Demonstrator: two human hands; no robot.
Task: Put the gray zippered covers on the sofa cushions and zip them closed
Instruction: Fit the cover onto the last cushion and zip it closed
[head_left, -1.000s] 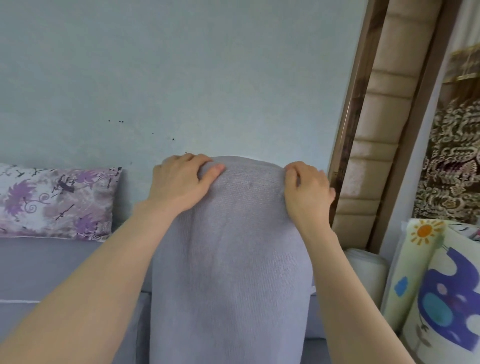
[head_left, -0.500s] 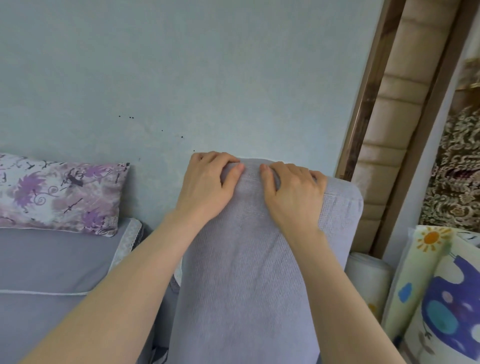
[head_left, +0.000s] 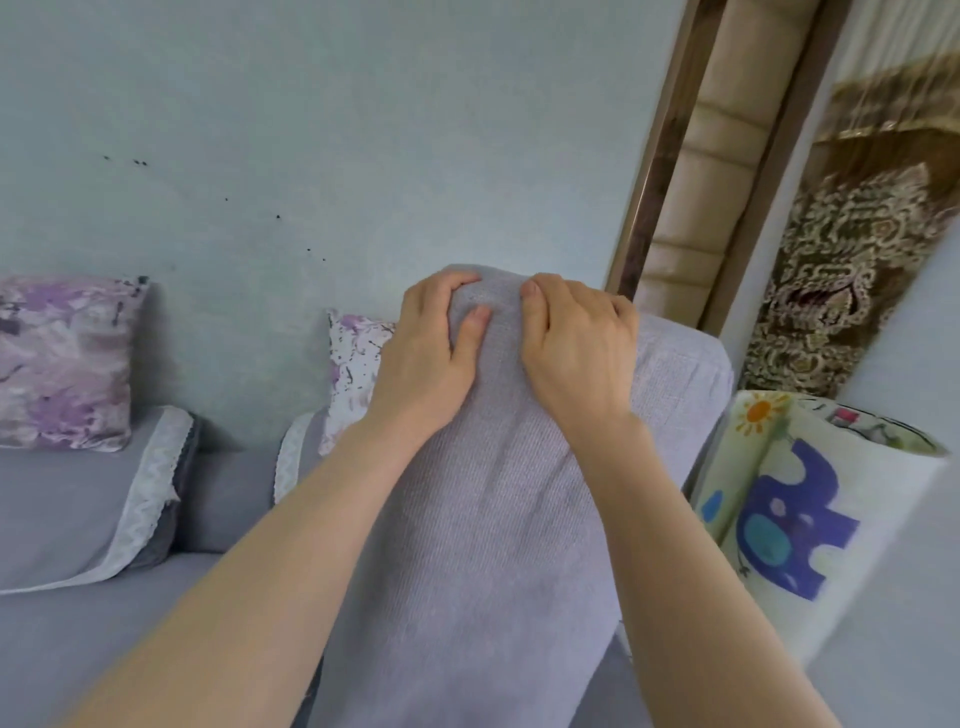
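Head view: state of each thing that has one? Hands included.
gray cover: over the cushion, held upright, zipper not in view
left hand: grips the cover's top edge, fingers curled over it
right hand: grips the top edge beside the left
left floral pillow: upright against the wall
second floral pillow: upright, partly hidden behind the left hand
play mat: rolled up, standing on end
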